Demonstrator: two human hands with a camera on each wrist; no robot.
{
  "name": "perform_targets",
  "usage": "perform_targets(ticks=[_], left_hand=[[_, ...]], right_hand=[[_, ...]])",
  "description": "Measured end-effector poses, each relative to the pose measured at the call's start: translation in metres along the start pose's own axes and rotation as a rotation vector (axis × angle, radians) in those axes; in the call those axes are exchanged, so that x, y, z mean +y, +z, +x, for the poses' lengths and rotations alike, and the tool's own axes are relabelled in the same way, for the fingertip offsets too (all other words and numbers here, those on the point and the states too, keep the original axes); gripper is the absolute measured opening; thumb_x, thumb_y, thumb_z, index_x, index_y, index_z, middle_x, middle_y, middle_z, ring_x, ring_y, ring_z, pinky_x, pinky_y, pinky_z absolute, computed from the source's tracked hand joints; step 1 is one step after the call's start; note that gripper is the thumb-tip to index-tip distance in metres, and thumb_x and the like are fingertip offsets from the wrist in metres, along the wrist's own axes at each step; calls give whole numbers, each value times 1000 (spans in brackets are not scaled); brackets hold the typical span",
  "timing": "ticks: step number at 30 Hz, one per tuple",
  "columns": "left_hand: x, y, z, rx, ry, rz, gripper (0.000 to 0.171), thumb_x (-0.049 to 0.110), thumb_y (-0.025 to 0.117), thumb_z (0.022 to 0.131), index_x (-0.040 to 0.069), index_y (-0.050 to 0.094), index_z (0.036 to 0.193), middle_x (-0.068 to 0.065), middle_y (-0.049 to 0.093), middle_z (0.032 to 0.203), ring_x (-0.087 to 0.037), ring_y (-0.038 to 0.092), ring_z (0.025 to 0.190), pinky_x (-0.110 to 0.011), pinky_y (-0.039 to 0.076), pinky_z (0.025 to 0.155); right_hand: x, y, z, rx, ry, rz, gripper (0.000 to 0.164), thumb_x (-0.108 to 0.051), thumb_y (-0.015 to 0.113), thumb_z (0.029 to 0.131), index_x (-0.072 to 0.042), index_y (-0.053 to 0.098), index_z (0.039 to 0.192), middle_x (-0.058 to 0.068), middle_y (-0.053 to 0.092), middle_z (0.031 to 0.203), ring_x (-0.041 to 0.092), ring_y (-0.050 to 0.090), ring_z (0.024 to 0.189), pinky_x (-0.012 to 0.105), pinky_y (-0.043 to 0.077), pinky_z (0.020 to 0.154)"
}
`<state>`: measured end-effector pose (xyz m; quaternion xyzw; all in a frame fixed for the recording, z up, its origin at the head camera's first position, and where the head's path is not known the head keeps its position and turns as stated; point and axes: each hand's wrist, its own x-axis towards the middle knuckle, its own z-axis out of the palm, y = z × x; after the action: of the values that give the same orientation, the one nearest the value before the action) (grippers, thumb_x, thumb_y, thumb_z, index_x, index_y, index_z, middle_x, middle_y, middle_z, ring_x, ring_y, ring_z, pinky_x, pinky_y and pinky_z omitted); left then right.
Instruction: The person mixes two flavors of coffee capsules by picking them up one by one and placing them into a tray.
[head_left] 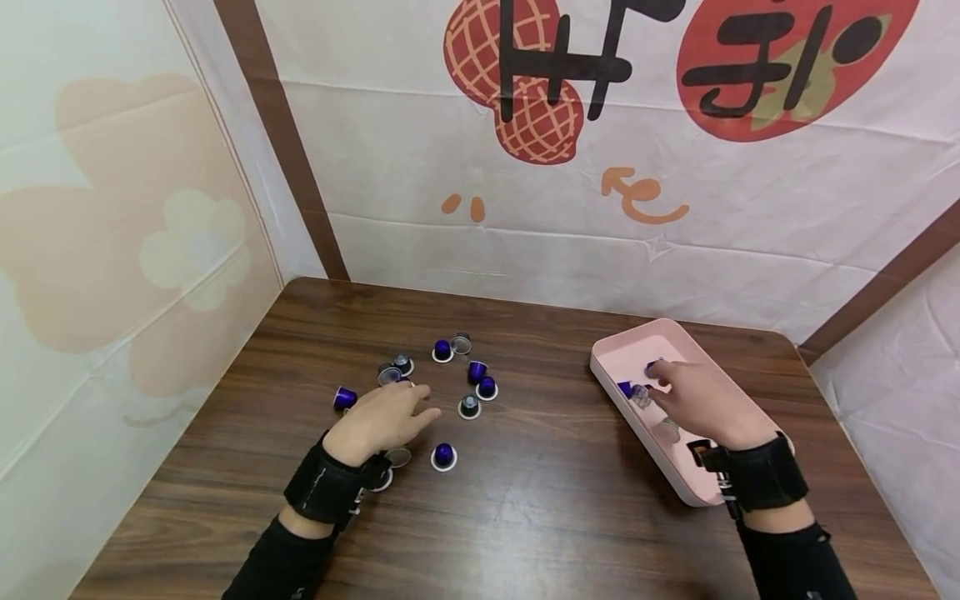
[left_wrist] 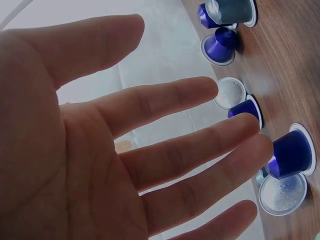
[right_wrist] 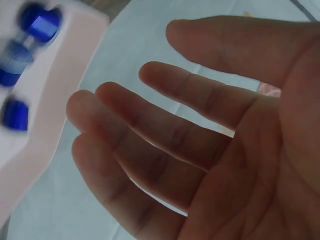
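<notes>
Over the left cluster of coffee capsules, my left hand hovers with spread fingers and holds nothing. Its palm and straight fingers show in the left wrist view, with a blue capsule beyond the fingertips. My right hand is above the pink tray. In the right wrist view its fingers are loosely extended with nothing between them. Inside the tray lie a few blue capsules and a clear or silvery one. The left hand hides some of the capsules beneath it.
Several blue and grey capsules lie scattered on the wooden table, among them a blue one and a grey one. A printed white cloth hangs behind the table, with cloth at both sides too.
</notes>
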<state>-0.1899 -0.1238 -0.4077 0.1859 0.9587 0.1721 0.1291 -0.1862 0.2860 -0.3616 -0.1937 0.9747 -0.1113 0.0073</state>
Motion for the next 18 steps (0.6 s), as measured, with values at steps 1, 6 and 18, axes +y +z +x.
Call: perform_targets(ticks=[1, 6, 18], left_hand=[[0, 0, 0, 0, 0, -1, 47, 34, 52, 97, 0, 54, 130, -19, 56, 126, -34, 50, 118, -49, 41, 95], [-1, -1, -1, -1, 0, -1, 47, 34, 51, 98, 0, 54, 130, -20, 56, 125, -34, 51, 117, -50, 41, 94], [-1, 0, -2, 7, -4, -10, 47, 34, 52, 97, 0, 55, 130, -19, 56, 125, -34, 51, 118, -50, 41, 95]], right_hand=[[-4, 2, 2, 12, -9, 6, 16, -9, 63, 87, 0, 65, 101, 9, 66, 88, 20, 61, 78, 40, 49, 71], [-23, 18, 11, 55, -51, 81, 15, -5, 62, 87, 3, 63, 100, 6, 65, 80, 15, 58, 68, 36, 49, 65], [-72, 56, 32, -15, -112, 249, 13, -8, 64, 89, -3, 61, 101, 1, 62, 81, 12, 59, 72, 30, 48, 65]])
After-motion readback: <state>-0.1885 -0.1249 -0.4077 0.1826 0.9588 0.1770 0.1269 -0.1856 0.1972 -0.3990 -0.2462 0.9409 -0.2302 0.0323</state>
